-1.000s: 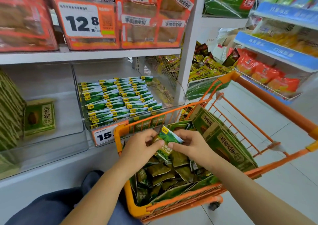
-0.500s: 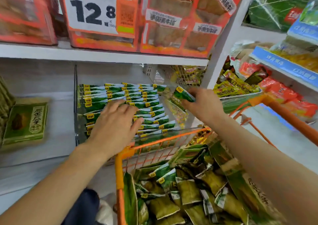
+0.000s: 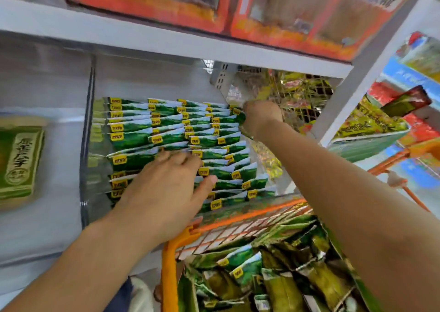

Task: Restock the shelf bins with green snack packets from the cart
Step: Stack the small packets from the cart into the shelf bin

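One packet at the back right corner of the bin

One green packet is gripped by the right hand at the far right corner of the clear shelf bin. The fingers are curled around its right end, and the packet sticks out to the left of the knuckles, so its long axis is lying roughly across the bin — the same direction as the rows of green packets already stacked there. It is judged that the packet has to be lowered onto the last row, close to the right wall of the bin; only a small drop and release seems to be needed.

The left hand is laid flat on the front rows, with fingers straight and spread, nothing being held. It is nearer to the front of the bin, while the right hand is the one nearer to the free place at the back. The rows are probably being pressed down so that they do not slide.

More green packets are seen loose in the orange cart below — the restocking is judged as not finished.
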Motion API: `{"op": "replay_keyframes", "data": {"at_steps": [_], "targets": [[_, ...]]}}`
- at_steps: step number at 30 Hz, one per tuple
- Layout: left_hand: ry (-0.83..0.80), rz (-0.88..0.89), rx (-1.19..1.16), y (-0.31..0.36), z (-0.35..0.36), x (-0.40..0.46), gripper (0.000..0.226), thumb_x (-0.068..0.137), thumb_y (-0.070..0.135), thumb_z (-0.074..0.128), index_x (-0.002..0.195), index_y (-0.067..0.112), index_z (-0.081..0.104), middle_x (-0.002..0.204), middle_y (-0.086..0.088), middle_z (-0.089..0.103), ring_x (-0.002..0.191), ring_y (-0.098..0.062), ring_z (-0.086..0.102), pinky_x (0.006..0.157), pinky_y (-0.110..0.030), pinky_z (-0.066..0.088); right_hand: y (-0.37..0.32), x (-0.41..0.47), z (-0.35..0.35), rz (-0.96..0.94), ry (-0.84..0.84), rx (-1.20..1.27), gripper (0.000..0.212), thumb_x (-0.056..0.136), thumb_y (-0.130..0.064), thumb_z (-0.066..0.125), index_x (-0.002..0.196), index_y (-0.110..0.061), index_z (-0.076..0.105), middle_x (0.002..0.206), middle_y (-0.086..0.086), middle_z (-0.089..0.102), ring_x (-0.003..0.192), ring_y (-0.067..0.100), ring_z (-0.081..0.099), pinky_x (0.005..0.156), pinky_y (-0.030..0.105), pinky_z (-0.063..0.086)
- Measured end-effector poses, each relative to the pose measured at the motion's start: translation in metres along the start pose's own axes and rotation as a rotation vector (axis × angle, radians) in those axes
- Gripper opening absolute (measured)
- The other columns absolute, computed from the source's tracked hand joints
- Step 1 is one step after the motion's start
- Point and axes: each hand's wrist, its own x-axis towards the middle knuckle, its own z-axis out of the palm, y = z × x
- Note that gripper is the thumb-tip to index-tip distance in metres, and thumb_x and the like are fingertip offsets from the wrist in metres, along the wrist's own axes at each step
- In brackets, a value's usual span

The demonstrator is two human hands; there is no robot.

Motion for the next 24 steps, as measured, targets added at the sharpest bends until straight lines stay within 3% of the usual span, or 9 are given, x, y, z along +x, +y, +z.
{"op": "replay_keyframes", "data": {"at_steps": [4,9,12,14,16,17,18,21,24], "targets": [[0.044,0.021,-0.044,-0.001,0.002,0.000,0.055,0.095,0.057,0.019,0.137,0.028,0.040,0.137,0.009,0.044,0.127,-0.011,0.036,0.102,-0.025,0.033,-0.005,0.009,0.005,0.022,0.074,0.079,0.033,0.090,0.005,0.046,0.120,-0.004,0.056,0.118,0.018,0.059,0.107,0.035,0.058,0.068,0.035,0.040],[0.056,0.034,-0.074,-0.002,0.002,0.000,0.055,0.096,0.056,0.020,0.140,0.029,0.037,0.140,0.011,0.041,0.130,-0.008,0.033,0.103,-0.023,0.030,-0.003,0.022,0.023,0.016,0.084,0.226,0.033,0.093,0.001,0.048,0.124,-0.006,0.053,0.119,0.019,0.055,0.103,0.034,0.058,0.069,0.034,0.041],[0.057,0.036,-0.080,0.000,0.000,-0.001,0.054,0.097,0.055,0.022,0.142,0.029,0.036,0.142,0.012,0.039,0.131,-0.007,0.032,0.103,-0.022,0.029,-0.005,0.010,0.031,0.094,0.083,0.578,0.050,0.091,-0.002,0.054,0.138,-0.006,0.037,0.126,0.019,0.052,0.108,0.034,0.056,0.075,0.034,0.043],[0.059,0.032,-0.076,0.000,0.000,-0.001,0.052,0.097,0.054,0.025,0.141,0.029,0.038,0.141,0.012,0.041,0.130,-0.008,0.033,0.102,-0.022,0.030,-0.006,-0.001,0.029,0.192,0.057,0.906,0.059,0.089,-0.002,0.055,0.143,-0.008,0.030,0.123,0.011,0.052,0.101,0.032,0.058,0.075,0.036,0.046],[0.068,0.031,-0.069,0.000,0.000,0.000,0.050,0.098,0.052,0.029,0.140,0.029,0.040,0.140,0.011,0.044,0.129,-0.008,0.036,0.101,-0.023,0.032,-0.010,-0.002,0.027,0.315,-0.027,1.138,0.028,0.091,-0.008,0.049,0.119,-0.009,0.047,0.101,0.004,0.056,0.082,0.027,0.054,0.071,0.038,0.043],[0.075,0.029,-0.066,0.000,0.001,0.000,0.048,0.098,0.051,0.030,0.140,0.029,0.040,0.139,0.010,0.045,0.129,-0.008,0.037,0.101,-0.023,0.032,-0.011,-0.001,0.026,0.404,-0.073,1.223,0.009,0.091,-0.011,0.047,0.099,-0.010,0.047,0.086,0.003,0.051,0.074,0.024,0.047,0.070,0.038,0.037],[0.079,0.030,-0.060,-0.001,0.001,0.000,0.047,0.098,0.050,0.031,0.140,0.029,0.040,0.139,0.011,0.045,0.128,-0.008,0.037,0.100,-0.023,0.032,-0.013,-0.002,0.023,0.469,-0.136,1.293,0.005,0.089,-0.015,0.046,0.091,-0.011,0.045,0.077,0.003,0.042,0.072,0.022,0.040,0.071,0.039,0.032],[0.055,0.038,-0.068,-0.001,0.000,-0.002,0.047,0.098,0.049,0.031,0.140,0.031,0.039,0.140,0.011,0.044,0.129,-0.007,0.036,0.101,-0.023,0.033,-0.016,-0.007,0.018,0.505,-0.254,1.532,0.009,0.096,-0.015,0.042,0.101,-0.013,0.050,0.084,0.005,0.040,0.070,0.019,0.039,0.074,0.036,0.036],[0.077,0.042,-0.066,-0.002,0.000,-0.001,0.045,0.098,0.049,0.034,0.138,0.030,0.043,0.138,0.010,0.047,0.127,-0.010,0.040,0.097,-0.026,0.037,-0.009,-0.012,0.018,0.491,-0.348,1.646,0.028,0.099,-0.016,0.039,0.072,-0.013,0.042,0.070,0.003,0.041,0.062,0.018,0.041,0.060,0.035,0.038]]}}
